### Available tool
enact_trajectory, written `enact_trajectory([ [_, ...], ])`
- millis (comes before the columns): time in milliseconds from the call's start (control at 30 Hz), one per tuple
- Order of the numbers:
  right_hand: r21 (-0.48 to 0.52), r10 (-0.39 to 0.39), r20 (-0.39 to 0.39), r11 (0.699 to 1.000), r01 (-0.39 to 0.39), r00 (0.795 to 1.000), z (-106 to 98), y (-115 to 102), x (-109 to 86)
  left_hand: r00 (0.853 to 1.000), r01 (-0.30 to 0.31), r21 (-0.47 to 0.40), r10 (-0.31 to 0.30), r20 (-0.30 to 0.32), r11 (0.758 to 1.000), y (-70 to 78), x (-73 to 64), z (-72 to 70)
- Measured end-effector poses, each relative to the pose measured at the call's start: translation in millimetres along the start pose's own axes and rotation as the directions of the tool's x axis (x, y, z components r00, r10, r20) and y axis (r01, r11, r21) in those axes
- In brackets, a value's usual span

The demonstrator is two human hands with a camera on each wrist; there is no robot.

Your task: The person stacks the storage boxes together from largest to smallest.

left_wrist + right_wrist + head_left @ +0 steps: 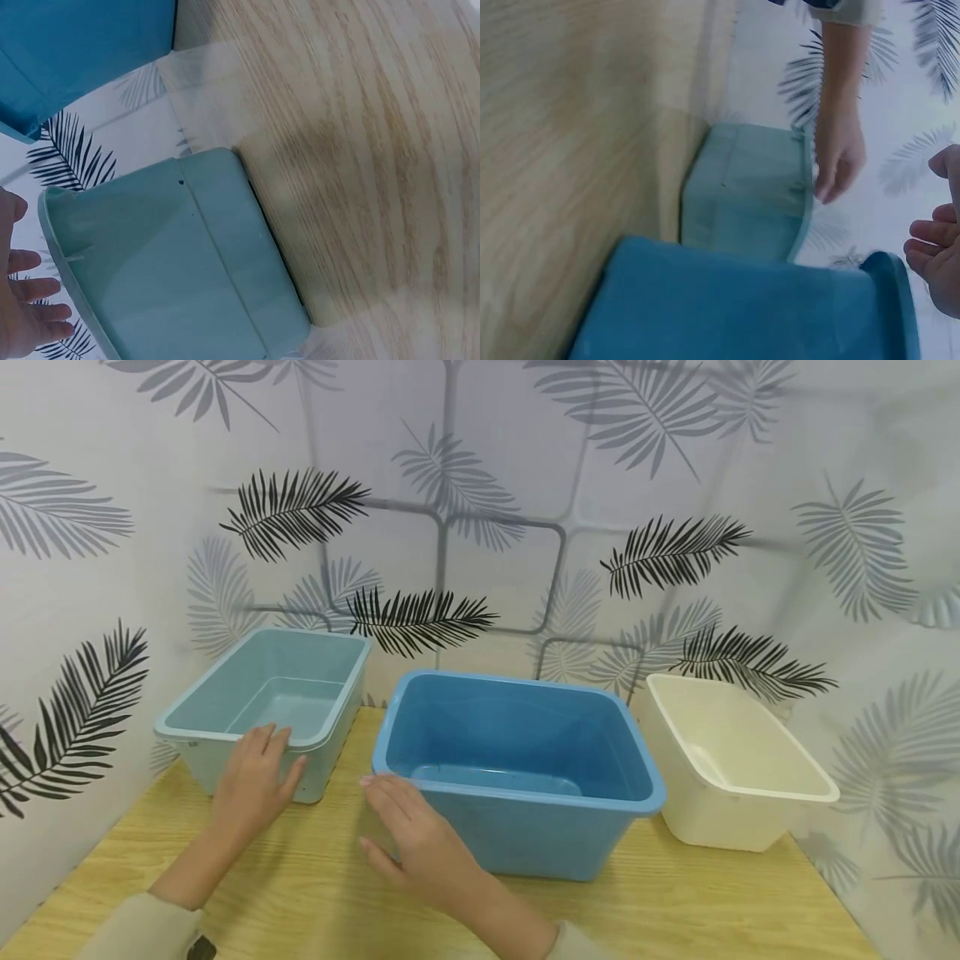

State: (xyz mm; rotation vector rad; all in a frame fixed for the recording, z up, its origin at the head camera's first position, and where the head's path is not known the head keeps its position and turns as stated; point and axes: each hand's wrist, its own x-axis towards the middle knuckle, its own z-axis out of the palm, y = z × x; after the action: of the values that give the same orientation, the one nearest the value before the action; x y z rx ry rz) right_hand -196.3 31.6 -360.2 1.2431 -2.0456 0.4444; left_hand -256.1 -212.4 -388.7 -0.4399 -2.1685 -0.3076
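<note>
Three plastic bins stand in a row on the table. My left hand is at the near rim of the pale teal bin on the left, its fingers relaxed and holding nothing. In the left wrist view its fingers spread beside that bin's rim. At the near left corner of the blue bin, in the middle, is my right hand, fingers extended and thumb apart. The right wrist view shows this hand just beyond the blue bin's rim, with nothing in it. Both bins show bare floors inside.
A cream bin stands at the right, close by the blue one. The yellow wood-grain table extends in front of the bins. Behind and on both sides hangs a pale leaf-patterned cloth.
</note>
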Motion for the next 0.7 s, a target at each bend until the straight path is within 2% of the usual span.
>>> enact_trajectory([
  [100, 0.012, 0.027, 0.088, 1.000, -0.029, 0.996, 13.8, -4.9, 4.9, 0.999, 0.019, 0.019, -0.019, 0.027, 1.000, -4.0, -1.2, 0.6],
  [267, 0.026, 0.120, 0.225, 0.991, -0.130, 0.967, 31.6, -6.0, 10.9, 0.997, 0.040, 0.040, -0.043, 0.059, 0.998, -6.1, -4.0, 0.9],
  [467, 0.004, 0.212, 0.312, 0.975, -0.224, 0.926, 50.6, -0.2, 22.9, 0.999, -0.018, 0.057, 0.016, 0.032, 0.998, -3.3, -3.9, 4.1],
  [533, -0.013, 0.231, 0.337, 0.970, -0.241, 0.913, 56.5, 2.0, 27.9, 0.998, -0.036, 0.066, 0.033, 0.045, 0.997, -1.8, -3.4, 7.1],
  [600, -0.023, 0.258, 0.365, 0.963, -0.269, 0.895, 61.0, 3.2, 32.6, 0.997, -0.048, 0.075, 0.043, 0.068, 0.996, 0.0, -3.3, 9.6],
  [700, -0.008, 0.311, 0.416, 0.941, -0.338, 0.855, 68.0, 4.8, 39.4, 0.993, -0.053, 0.091, 0.043, 0.107, 0.994, 2.0, -3.8, 13.3],
])
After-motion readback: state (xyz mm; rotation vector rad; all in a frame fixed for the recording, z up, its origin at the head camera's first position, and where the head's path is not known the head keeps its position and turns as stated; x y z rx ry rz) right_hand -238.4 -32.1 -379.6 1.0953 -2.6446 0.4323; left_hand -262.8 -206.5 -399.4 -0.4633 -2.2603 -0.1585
